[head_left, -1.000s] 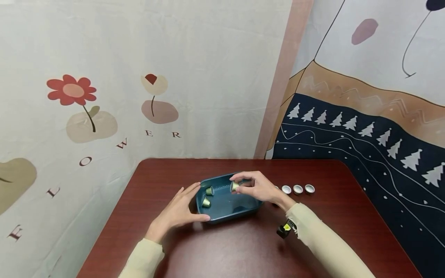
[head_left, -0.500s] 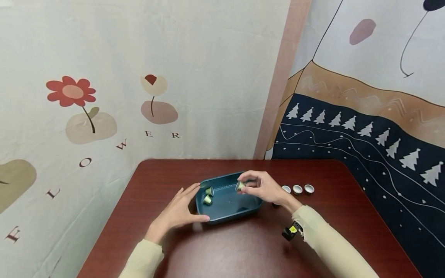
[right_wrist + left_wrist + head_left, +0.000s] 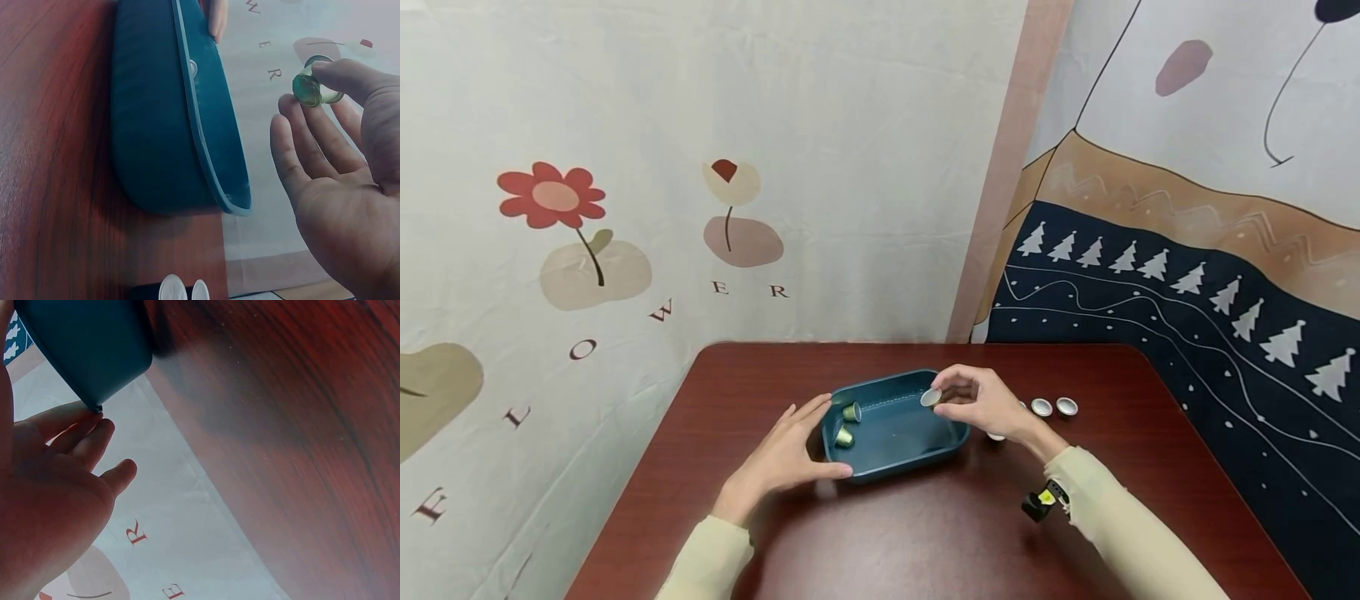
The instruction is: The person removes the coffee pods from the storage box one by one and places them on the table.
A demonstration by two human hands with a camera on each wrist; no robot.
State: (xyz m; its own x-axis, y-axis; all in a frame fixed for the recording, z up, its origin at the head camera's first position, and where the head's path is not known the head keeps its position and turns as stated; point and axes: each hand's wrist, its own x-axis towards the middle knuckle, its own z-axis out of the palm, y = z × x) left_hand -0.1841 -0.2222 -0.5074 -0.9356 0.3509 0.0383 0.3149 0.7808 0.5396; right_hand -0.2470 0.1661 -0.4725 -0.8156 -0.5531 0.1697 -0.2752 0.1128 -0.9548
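Note:
My right hand (image 3: 988, 406) pinches a light green coffee capsule (image 3: 931, 398) between thumb and fingertips, above the right end of a deep teal tray (image 3: 917, 460). In the head view the capsule's pale lid is tilted upward. The right wrist view shows the capsule's green body (image 3: 307, 90) beside the thumb, with the other fingers spread below. My left hand (image 3: 781, 448) spans the tray's left end, its fairly straight fingers and thumb at the rim. Inside the tray, near that hand, lie two green capsules, one toward the back (image 3: 852, 412) and one nearer (image 3: 844, 437).
Right of the tray, several capsules stand lid up on the dark red wooden table (image 3: 880, 542), including a far-right capsule (image 3: 1067, 407) and its neighbour (image 3: 1041, 407). Another capsule (image 3: 996, 437) shows partly below the right hand. A printed cloth wall (image 3: 865, 167) rises behind the table.
My right hand has moved right with the pinched capsule, and its lid has turned from facing left to tilting upward. The nearer capsule in the tray has rocked slightly. The left hand stays put.

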